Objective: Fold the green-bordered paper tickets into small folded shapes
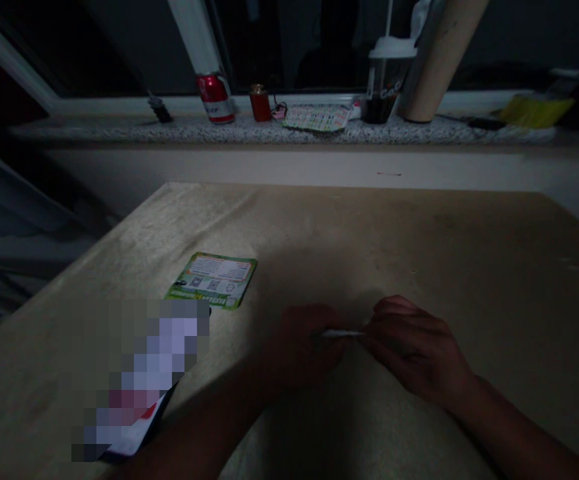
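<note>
A: State of the hands?

B: Clock centred on the thin pale piece (342, 333), 12 toward the window ledge (114, 131). The piece lay between both hands. The left hand (305, 345), at 9, pinched one end; shadow hid the exact finger placement. The right hand (422, 353), at 3, pinched the other end with thumb and fingertips.

A: Likely failures?

B: Judged: slipping, because the piece was thin and the light dim. Uneven pull could have bent or torn it; material not identifiable. Also, the left forearm (209, 413) ran close by the slim item (129, 437) at 8, partly pixelated; an outward elbow swing could have nudged it.

A: Edges and room?

B: The tabletop's (469, 253) far edge (349, 187) stood at 12, well apart from the hands. Its left edge slanted from 11 down toward 9. The green card (214, 280) lay flat at 10, limiting leftward travel. The broadest working room ran from 12 to 3.
</note>
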A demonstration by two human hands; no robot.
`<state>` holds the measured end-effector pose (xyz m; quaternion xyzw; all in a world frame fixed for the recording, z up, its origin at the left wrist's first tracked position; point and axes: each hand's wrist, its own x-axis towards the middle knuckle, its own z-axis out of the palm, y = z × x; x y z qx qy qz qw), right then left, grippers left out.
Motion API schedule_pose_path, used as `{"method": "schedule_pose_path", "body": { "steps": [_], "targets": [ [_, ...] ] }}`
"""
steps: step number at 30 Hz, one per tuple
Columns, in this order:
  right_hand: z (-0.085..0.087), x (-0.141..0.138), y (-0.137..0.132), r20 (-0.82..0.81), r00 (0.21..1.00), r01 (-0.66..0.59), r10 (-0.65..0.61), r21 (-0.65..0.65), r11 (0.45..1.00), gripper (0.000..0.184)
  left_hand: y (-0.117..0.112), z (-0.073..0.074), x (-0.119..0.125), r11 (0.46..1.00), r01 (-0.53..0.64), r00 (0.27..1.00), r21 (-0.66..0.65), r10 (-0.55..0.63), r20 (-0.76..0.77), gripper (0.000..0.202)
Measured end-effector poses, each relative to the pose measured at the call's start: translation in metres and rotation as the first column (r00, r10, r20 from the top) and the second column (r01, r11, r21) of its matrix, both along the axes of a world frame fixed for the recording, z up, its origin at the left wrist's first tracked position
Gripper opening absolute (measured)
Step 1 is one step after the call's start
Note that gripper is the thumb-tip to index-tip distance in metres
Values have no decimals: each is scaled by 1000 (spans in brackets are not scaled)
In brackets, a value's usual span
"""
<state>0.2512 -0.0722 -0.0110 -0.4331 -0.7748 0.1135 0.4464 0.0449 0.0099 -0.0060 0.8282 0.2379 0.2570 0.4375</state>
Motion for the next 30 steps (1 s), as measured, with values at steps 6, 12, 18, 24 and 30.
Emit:
{"method": "schedule_pose_path", "body": {
  "steps": [6, 12, 18, 24, 30],
  "targets": [
    [3, -1, -2, -25, 1000, 10, -10, -21, 1000, 16, -1, 1, -1, 999, -2, 999, -50, -1, -54, 15],
    [6, -14, -5, -55, 993, 109, -109, 3, 994, 13, -8, -2, 0, 988, -10, 997, 154, 22, -76, 23],
    [2, -14, -3, -103, 988, 106, -113, -71, 992, 12, -5, -1, 0, 998, -35, 999, 48, 37, -32, 22],
    [1, -8, -3, -70, 997, -41, 30, -166, 985, 10, -2, 1, -3, 987, 35, 999, -158, -37, -10, 18],
    [10, -8, -6, -157, 983, -115, 92, -145, 983, 12, -6, 4, 2, 882, 64, 991, -467, -1, 134, 18]
  ]
}}
